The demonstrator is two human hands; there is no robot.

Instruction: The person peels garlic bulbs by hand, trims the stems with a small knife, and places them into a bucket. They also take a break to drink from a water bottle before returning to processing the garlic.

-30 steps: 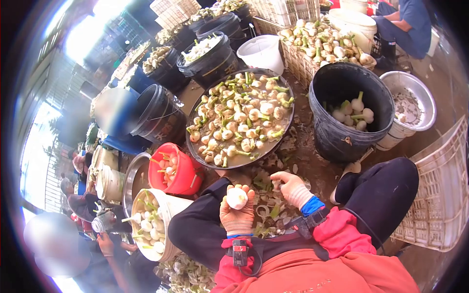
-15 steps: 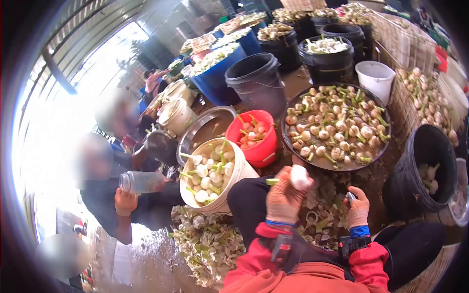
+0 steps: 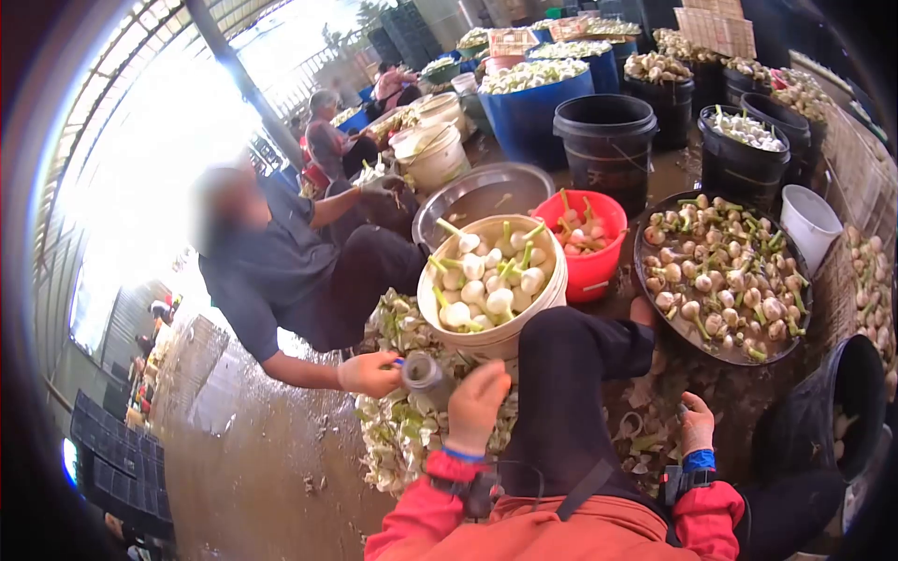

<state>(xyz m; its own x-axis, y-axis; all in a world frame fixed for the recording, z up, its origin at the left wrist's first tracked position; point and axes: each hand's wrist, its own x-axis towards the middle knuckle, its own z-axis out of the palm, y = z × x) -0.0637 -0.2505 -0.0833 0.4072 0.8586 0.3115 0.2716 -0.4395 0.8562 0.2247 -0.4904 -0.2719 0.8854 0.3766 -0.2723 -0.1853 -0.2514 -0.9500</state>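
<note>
My left hand (image 3: 477,407), in a stained pale glove, is raised beside a grey translucent jar (image 3: 427,376); its fingers are bent together and no bulb shows in them. A co-worker's gloved hand (image 3: 370,374) holds that jar from the left. Behind it stands a cream bucket (image 3: 496,341) full of white bulbs (image 3: 499,301) with green stems. My right hand (image 3: 695,428) is closed around a small tool (image 3: 683,409), mostly hidden by the fingers, below a wide dark pan (image 3: 720,353) of brownish bulbs.
The co-worker (image 3: 281,271) sits at the left. A red basin (image 3: 599,276) of bulbs, a metal basin (image 3: 440,210), black buckets (image 3: 603,150) and a white pail (image 3: 809,220) stand ahead. Peelings (image 3: 388,435) lie on the wet floor. A tilted black bucket (image 3: 856,393) is at right.
The view has swung left. The white bulb is gone from my left hand, which has moved down and left toward the jar. The co-worker's jar has come closer to it.
</note>
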